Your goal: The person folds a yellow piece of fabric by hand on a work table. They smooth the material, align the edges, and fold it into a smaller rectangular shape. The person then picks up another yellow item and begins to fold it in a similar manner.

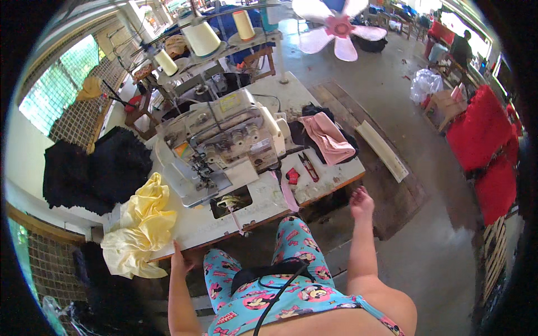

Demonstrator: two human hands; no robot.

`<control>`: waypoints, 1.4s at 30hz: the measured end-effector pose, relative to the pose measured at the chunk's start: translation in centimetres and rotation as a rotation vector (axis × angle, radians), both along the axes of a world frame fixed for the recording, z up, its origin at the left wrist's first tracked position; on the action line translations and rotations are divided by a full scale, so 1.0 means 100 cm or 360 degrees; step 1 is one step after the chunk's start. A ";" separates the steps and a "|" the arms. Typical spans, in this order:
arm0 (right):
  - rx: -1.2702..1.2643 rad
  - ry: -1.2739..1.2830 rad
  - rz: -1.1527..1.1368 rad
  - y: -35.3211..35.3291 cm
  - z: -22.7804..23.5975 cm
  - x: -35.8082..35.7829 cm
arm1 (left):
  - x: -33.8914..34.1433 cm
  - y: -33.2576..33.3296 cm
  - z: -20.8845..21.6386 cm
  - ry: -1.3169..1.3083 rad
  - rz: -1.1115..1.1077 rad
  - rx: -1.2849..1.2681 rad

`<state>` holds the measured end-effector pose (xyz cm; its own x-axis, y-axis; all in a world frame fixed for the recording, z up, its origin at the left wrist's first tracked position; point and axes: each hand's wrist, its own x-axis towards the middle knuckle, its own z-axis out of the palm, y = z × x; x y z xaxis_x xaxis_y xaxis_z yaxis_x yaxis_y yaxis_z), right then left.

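Sitting at a white worktable (336, 177), a person has the left hand (181, 259) at the front edge beside bunched yellow fabric (148, 217); whether those fingers grip anything, I cannot tell. The right hand (361, 203) sits just off the right corner, fingers loosely curled, apparently empty. Beyond, the industrial sewing machine (235, 113) seems idle; progress is unclear.

This is a sewing workshop: a cream metal industrial sewing machine (238, 129) stands on a white worktable (193, 232), with large cream thread cones (203, 38) above and behind it and slim red-and-black snips (309, 167) to its right. Crumpled glossy yellow fabric (147, 221), ragged-edged black cloth (98, 171) and bright red cloth (482, 134) lie around, and a broad grey concrete floor (431, 257) stretches back toward a distant person (462, 50).
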<state>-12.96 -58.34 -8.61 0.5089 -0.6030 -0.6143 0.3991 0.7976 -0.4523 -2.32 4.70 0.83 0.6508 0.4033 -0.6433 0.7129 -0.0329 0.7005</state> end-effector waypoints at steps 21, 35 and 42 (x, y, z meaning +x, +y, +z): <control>-0.2607 0.0028 0.1915 0.090 0.321 0.315 | 0.056 -0.069 0.049 -0.1160 -0.0861 0.1792; -0.1938 -0.0565 0.2510 0.133 0.360 0.398 | 0.058 -0.068 0.054 -0.1180 -0.0904 0.1793; -0.1909 -0.0522 0.0186 0.101 0.352 0.289 | 0.061 -0.072 0.058 -0.1184 -0.0965 0.1815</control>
<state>15.95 -48.26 26.63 0.6221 -0.6356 0.4571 0.5852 -0.0103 -0.8108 3.79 -2.47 6.61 0.9287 0.0029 0.3708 -0.1095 -0.9532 0.2819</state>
